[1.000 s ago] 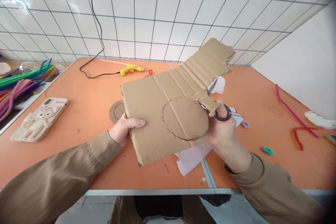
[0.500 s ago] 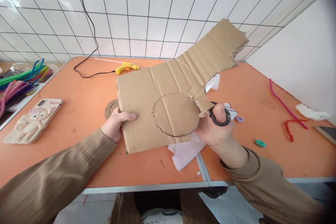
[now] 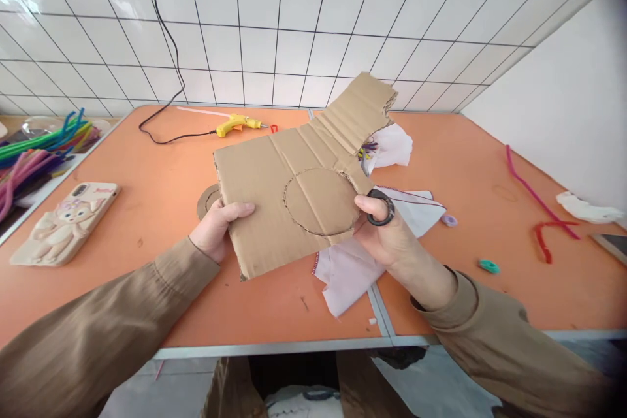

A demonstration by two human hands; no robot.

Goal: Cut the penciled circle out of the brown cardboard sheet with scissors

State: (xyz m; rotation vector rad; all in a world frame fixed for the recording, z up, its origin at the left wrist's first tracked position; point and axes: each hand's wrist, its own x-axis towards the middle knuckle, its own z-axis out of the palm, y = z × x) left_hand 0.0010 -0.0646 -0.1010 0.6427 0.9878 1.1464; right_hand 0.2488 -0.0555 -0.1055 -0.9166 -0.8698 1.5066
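Observation:
My left hand (image 3: 215, 228) grips the near left edge of a creased brown cardboard sheet (image 3: 264, 189), held a little above the orange table (image 3: 147, 209). A circle outline (image 3: 321, 201) is cut into the sheet near its right edge. My right hand (image 3: 386, 235) is at that edge, thumb through the black handle ring of a pair of scissors (image 3: 381, 208); the blades are hidden behind the cardboard. A cut cardboard ring (image 3: 206, 199) lies on the table under the sheet's left corner.
White paper sheets (image 3: 353, 274) lie under my right hand. A yellow glue gun (image 3: 238, 124) with a black cord sits at the back. A phone in a cartoon case (image 3: 66, 222) and coloured pipe cleaners (image 3: 39, 150) are left; red and pink pipe cleaners (image 3: 533, 209) right.
The cardboard has tilted down flatter toward the table, its far flap dropping lower. My right hand with the scissors has shifted left, closer to the circle's right edge.

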